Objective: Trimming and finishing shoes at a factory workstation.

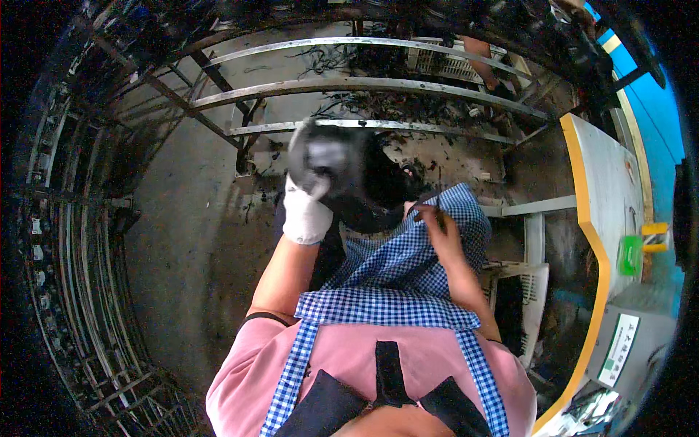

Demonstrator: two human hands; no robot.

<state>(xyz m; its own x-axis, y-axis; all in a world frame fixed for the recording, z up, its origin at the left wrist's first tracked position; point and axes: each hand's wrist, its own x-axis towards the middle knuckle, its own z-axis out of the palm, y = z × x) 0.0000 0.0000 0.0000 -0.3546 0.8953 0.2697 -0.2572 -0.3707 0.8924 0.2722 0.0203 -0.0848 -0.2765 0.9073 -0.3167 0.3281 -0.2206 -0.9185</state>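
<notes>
My left hand (306,211), in a white glove, is raised in front of my body and grips a large, glossy black piece (342,160) with a rounded outline. Motion blurs that piece, so its exact kind cannot be made out. Bare, my right hand (441,231) is closed at the piece's lower right edge, over the blue checked apron (393,255). Whatever its fingers hold is too small and dark to name. The apron lies across my lap beneath both hands.
Metal rails (357,86) of a rack run across ahead, with black strips and scraps (393,109) on the floor behind them. A yellow-edged table (593,189) stands at right, bearing a green container (630,255). Metal racking (80,277) lines the left. Another person's arm (478,60) shows far ahead.
</notes>
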